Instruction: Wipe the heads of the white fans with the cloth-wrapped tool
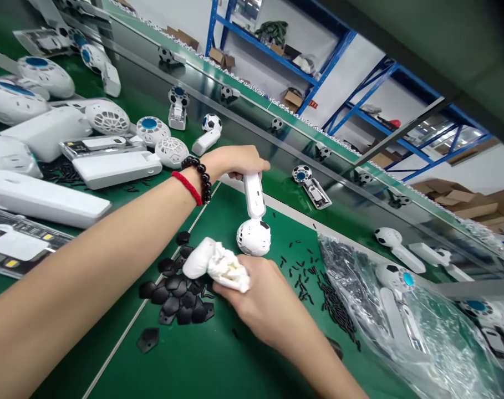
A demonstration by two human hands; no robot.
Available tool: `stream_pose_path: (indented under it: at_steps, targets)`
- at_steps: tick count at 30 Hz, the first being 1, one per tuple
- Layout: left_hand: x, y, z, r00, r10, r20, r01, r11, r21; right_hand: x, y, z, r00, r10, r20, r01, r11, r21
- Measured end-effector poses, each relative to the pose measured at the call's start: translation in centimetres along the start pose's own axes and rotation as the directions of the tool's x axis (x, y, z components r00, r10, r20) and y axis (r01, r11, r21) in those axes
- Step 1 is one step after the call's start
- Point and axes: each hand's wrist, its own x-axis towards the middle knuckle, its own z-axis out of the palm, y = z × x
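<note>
My left hand (245, 160), with black beads and a red cord at the wrist, grips the handle end of a white device (254, 197). The device hangs handle up, its round white-and-black football-patterned head (254, 238) lowest. Right below that head is my right hand (255, 282), its fingers closed around a crumpled white cloth (224, 266); part of the cloth sticks out to the left. Whether its fingertips touch the head is hidden. A pile of black pentagon pieces (188, 299) lies left of my right hand on the green table (185, 360).
White housings and handles (122, 166) crowd the left side. Small black strips (339, 310) and a clear plastic bag (443, 332) lie at the right. Beyond the table runs a green belt (276, 194) carrying football-patterned devices (314, 185), with blue shelves (272, 50) behind.
</note>
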Motion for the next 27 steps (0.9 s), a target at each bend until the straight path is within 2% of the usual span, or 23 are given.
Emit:
stream_pose_path:
  at_steps: [3, 5, 7, 9, 11, 15, 17, 20, 24, 27]
  targets:
    - [0.0, -0.6, 0.8, 0.999, 0.008, 0.031, -0.005, 0.996, -0.09, 0.8, -0.6, 0.6, 1.0, -0.021, 0.015, 0.022, 0.998, -0.051]
    - [0.3, -1.1, 1.5, 0.998, 0.039, 0.045, -0.032, 0.99, -0.14, 0.7, -0.8, 0.2, 0.998, -0.055, 0.032, 0.055, 0.998, 0.007]
    - [0.5, -1.5, 2.3, 0.995, 0.081, 0.057, -0.071, 0.983, -0.167, 0.3, -0.8, -0.8, 0.994, -0.066, 0.088, 0.045, 0.973, 0.226]
    - [0.8, -1.7, 3.1, 0.989, 0.128, 0.081, -0.112, 0.978, -0.179, -0.2, -0.4, -2.2, 0.989, -0.042, 0.145, -0.029, 0.888, 0.458]
    - [0.9, -1.8, 3.6, 0.981, 0.159, 0.108, -0.137, 0.973, -0.185, -0.5, 0.4, -3.8, 0.99, 0.016, 0.14, -0.095, 0.812, 0.575]
    - [1.4, -1.6, 4.2, 0.976, 0.155, 0.151, -0.131, 0.979, -0.158, -0.4, 2.4, -6.2, 0.986, 0.163, 0.02, -0.138, 0.756, 0.64]
    - [1.7, -1.5, 4.4, 0.977, 0.138, 0.163, -0.117, 0.984, -0.133, -0.1, 3.2, -6.6, 0.982, 0.189, -0.021, -0.128, 0.74, 0.66]
    - [2.2, -1.6, 4.5, 0.978, 0.128, 0.165, -0.11, 0.987, -0.113, 0.2, 3.7, -6.6, 0.982, 0.17, -0.086, -0.08, 0.778, 0.624]
    - [2.2, -1.6, 4.7, 0.981, 0.126, 0.144, -0.112, 0.989, -0.101, 0.5, 3.6, -6.5, 0.989, 0.134, -0.056, -0.074, 0.795, 0.602]
    - [1.9, -1.5, 4.7, 0.982, 0.129, 0.138, -0.116, 0.988, -0.101, 0.8, 3.4, -6.6, 0.99, 0.118, -0.077, -0.054, 0.825, 0.563]
